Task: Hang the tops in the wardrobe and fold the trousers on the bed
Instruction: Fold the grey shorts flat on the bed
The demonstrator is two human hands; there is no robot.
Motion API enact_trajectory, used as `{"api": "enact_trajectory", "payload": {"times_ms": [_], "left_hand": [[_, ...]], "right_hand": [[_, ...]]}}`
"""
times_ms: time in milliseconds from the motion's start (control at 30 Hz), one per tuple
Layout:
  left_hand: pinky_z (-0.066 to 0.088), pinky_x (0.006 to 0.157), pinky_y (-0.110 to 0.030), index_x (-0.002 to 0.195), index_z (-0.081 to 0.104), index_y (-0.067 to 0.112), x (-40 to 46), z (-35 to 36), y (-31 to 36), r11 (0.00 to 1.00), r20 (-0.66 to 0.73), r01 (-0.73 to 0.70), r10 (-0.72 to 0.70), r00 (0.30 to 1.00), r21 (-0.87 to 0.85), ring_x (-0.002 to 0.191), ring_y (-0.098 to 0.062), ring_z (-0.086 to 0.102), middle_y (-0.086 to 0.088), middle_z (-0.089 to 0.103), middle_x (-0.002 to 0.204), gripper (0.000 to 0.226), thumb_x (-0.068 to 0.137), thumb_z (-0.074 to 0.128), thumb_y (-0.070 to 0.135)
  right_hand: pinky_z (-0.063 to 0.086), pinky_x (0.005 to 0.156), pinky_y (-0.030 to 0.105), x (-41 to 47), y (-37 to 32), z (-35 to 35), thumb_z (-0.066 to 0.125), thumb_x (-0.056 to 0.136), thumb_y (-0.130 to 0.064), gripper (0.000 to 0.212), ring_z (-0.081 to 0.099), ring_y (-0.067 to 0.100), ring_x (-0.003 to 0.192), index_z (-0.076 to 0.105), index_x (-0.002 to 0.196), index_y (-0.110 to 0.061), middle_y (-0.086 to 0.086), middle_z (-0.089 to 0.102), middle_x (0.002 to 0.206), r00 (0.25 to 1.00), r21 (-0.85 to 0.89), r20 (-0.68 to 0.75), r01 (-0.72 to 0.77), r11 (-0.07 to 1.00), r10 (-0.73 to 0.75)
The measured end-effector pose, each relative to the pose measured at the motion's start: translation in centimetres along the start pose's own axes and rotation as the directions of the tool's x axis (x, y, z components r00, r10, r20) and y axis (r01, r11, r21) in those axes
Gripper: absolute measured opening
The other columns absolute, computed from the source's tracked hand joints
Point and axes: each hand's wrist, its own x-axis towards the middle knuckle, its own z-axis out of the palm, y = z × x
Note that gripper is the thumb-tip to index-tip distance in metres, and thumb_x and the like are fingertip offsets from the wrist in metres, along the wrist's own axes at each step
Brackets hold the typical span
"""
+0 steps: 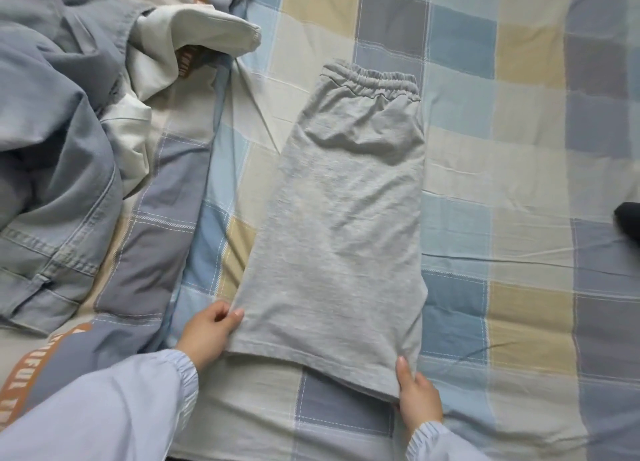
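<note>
Head cam, near to far. Lower left of frame: left hand [207,332], sleeve in pale blue w/ elastic cuff, thumb on top of the hem corner of the grey trousers [346,225], fingers tucked beside/under the edge; closed in a pinch on the cloth. Lower centre-right: right hand [417,401] grips the opposite hem corner, thumb on top, fingers hidden beneath the fabric.

Trousers lie flat at frame centre on the checked bed sheet [502,149], already doubled lengthwise, one leg over the other. Hem end is nearest the person; elastic waistband [372,80] is at the far end, upper centre. Minor creasing below the waistband; hem edges not quite flush, lower layer showing past the upper one at the right corner.

Left side of frame: denim garment [52,166] in a loose heap, w/ a white garment [166,45] bunched beside it at upper left, both resting on a grey-blue quilt w/ orange lettered trim [152,246]. Neither appears folded or hung. Right edge, mid-height: dark object [628,218], partly cut off, unidentifiable.

Assessment: folding step for the trousers is in hand, approx. halfway. Next move likely calls for both hands lifting the hem end together and carrying it up toward the waistband, keeping corners level so layers don't slip. Hanging step for tops looks outstanding; wardrobe not in view.
</note>
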Motion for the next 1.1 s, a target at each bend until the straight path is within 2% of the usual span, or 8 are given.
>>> {"api": "enact_trajectory", "payload": {"times_ms": [200, 300, 433, 567, 700, 833, 1000, 1100], "left_hand": [[0.053, 0.056, -0.033, 0.069, 0.050, 0.014, -0.2, 0.6, 0.3, 0.955, 0.220, 0.226, -0.182, 0.958, -0.194, 0.052, -0.013, 0.048, -0.001, 0.050, 0.058, 0.025, 0.092, 0.058, 0.020], [0.036, 0.048, -0.021, 0.068, 0.045, 0.013, -0.5, -0.1, -0.1, 0.965, 0.127, 0.165, -0.141, 0.982, -0.205, 0.048, -0.012, 0.039, -0.004, 0.042, 0.059, 0.028, 0.089, 0.061, 0.019], [0.035, 0.062, -0.031, 0.074, 0.043, 0.014, -2.2, -0.4, -1.0, 0.987, 0.000, 0.153, -0.153, 0.988, 0.046, 0.063, -0.019, 0.045, -0.004, 0.048, 0.063, 0.040, 0.068, 0.078, 0.033], [0.037, 0.062, -0.029, 0.105, 0.042, 0.032, -3.4, -0.3, 1.5, 0.953, -0.056, 0.003, 0.014, 0.998, 0.304, 0.064, -0.020, 0.053, -0.003, 0.053, 0.063, 0.038, 0.081, 0.067, 0.018], [0.041, 0.057, -0.020, 0.099, 0.066, 0.030, -3.1, -1.9, 6.3, 0.988, 0.136, 0.036, -0.057, 0.989, 0.150, 0.062, -0.018, 0.053, -0.006, 0.063, 0.071, 0.030, 0.085, 0.054, 0.005], [0.038, 0.052, -0.017, 0.080, 0.070, 0.015, -1.6, -3.1, 12.1, 0.949, 0.189, 0.215, -0.173, 0.967, -0.232, 0.056, -0.008, 0.051, 0.004, 0.065, 0.065, 0.022, 0.089, 0.051, 0.008], [0.037, 0.062, -0.021, 0.083, 0.065, 0.018, 3.4, -1.4, 16.6, 0.894, 0.169, 0.174, -0.112, 0.979, -0.413, 0.066, -0.007, 0.052, 0.007, 0.058, 0.070, 0.022, 0.095, 0.046, 0.020], [0.040, 0.066, -0.028, 0.114, 0.054, 0.021, 6.3, 0.7, 16.7, 0.933, 0.141, 0.095, -0.049, 0.989, -0.347, 0.078, -0.007, 0.055, 0.008, 0.059, 0.086, 0.030, 0.095, 0.045, 0.042]], "right_hand": [[0.039, 0.087, 0.031, 2.0, -0.2, -0.6, 0.050, 0.096, -0.018, 0.025, 0.057, 0.029, 0.102, 0.065, 0.100, 0.001, 0.011, 0.065, 0.104, 1.000, -0.062, 0.030, 0.011, 0.998, -0.009], [0.044, 0.098, 0.048, 3.3, 1.9, -1.1, 0.060, 0.089, -0.023, 0.015, 0.062, 0.029, 0.100, 0.068, 0.088, -0.010, 0.010, 0.070, 0.102, 0.989, 0.065, 0.138, -0.062, 0.996, 0.053], [0.049, 0.085, 0.043, 2.5, 2.4, -1.2, 0.059, 0.090, -0.019, 0.018, 0.062, 0.032, 0.092, 0.068, 0.087, -0.005, 0.017, 0.068, 0.096, 0.980, -0.155, 0.148, -0.108, 0.982, 0.132], [0.047, 0.083, 0.035, 1.0, -1.0, -2.2, 0.064, 0.083, -0.015, 0.010, 0.060, 0.028, 0.090, 0.061, 0.084, -0.006, 0.011, 0.062, 0.086, 0.994, -0.342, 0.065, -0.055, 0.938, 0.082], [0.047, 0.049, 0.028, 0.3, -6.6, -4.4, 0.061, 0.083, -0.010, 0.023, 0.055, 0.023, 0.071, 0.053, 0.103, -0.018, 0.012, 0.059, 0.093, 0.994, -0.003, 0.069, -0.081, 0.997, 0.081], [0.040, 0.037, 0.014, 1.2, -12.4, -6.2, 0.054, 0.090, -0.011, 0.009, 0.050, 0.006, 0.037, 0.061, 0.089, -0.016, 0.000, 0.057, 0.056, 0.982, 0.308, 0.177, -0.124, 0.943, 0.071], [0.043, 0.057, 0.021, 4.7, -18.0, -5.3, 0.049, 0.095, -0.019, 0.014, 0.055, 0.008, 0.057, 0.060, 0.086, -0.016, -0.005, 0.065, 0.061, 0.973, 0.518, 0.226, -0.086, 0.851, -0.040], [0.042, 0.068, 0.025, 7.1, -18.8, -3.6, 0.047, 0.096, -0.021, 0.025, 0.057, 0.013, 0.080, 0.052, 0.120, -0.017, -0.001, 0.062, 0.094, 0.967, 0.505, 0.182, 0.063, 0.861, -0.177]]}}
